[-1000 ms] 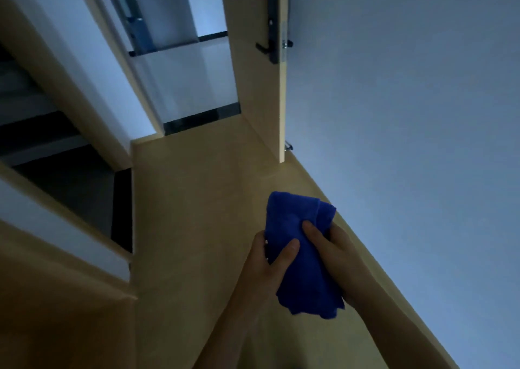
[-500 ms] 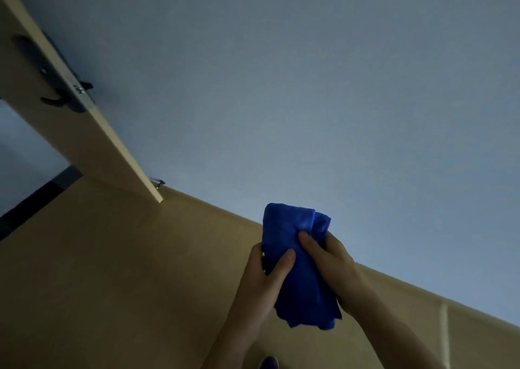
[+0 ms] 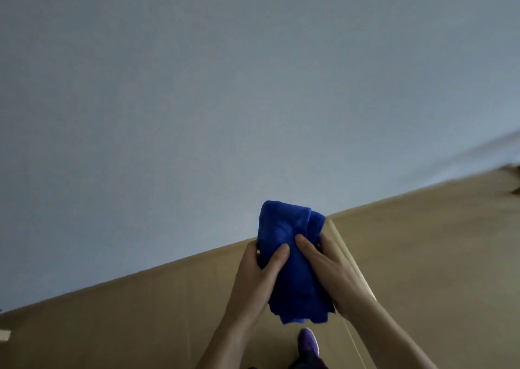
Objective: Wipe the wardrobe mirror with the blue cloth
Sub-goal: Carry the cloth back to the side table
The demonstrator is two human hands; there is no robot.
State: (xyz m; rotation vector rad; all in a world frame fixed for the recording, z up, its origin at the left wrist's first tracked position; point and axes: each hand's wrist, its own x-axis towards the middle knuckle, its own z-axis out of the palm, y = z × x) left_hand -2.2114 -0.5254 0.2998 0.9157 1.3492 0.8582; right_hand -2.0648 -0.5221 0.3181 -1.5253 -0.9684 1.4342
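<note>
**Both hands on the bundled blue cloth as the view swings right**

Gone from the left edge is the pale wooden door with its dark handle, seen half a second ago. The head camera has turned right, while the hands and cloth keep almost the same place low in the middle of the view.

The soft, deep-blue cloth [image 3: 289, 256], folded into a thick upright bundle, is held in the air in front of the person, between both hands. The left hand [image 3: 259, 273] grips its left side, thumb pressed onto the near face and fingers curled round behind, out of sight. The right hand [image 3: 329, 270] grips the right side the same way, its thumb lying just beside the left thumb. The bundle's ragged lower edges hang loose below the palms.

Beyond the cloth, a plain pale blue-grey wall [image 3: 225, 87] fills the upper view. It meets a tan, wood-look floor [image 3: 140, 312] along a slanted line. A thin pale strip [image 3: 342, 245] runs across the floor, passing behind the right hand. The toe of a purple shoe [image 3: 308, 340] shows near the bottom edge, below the cloth.
</note>
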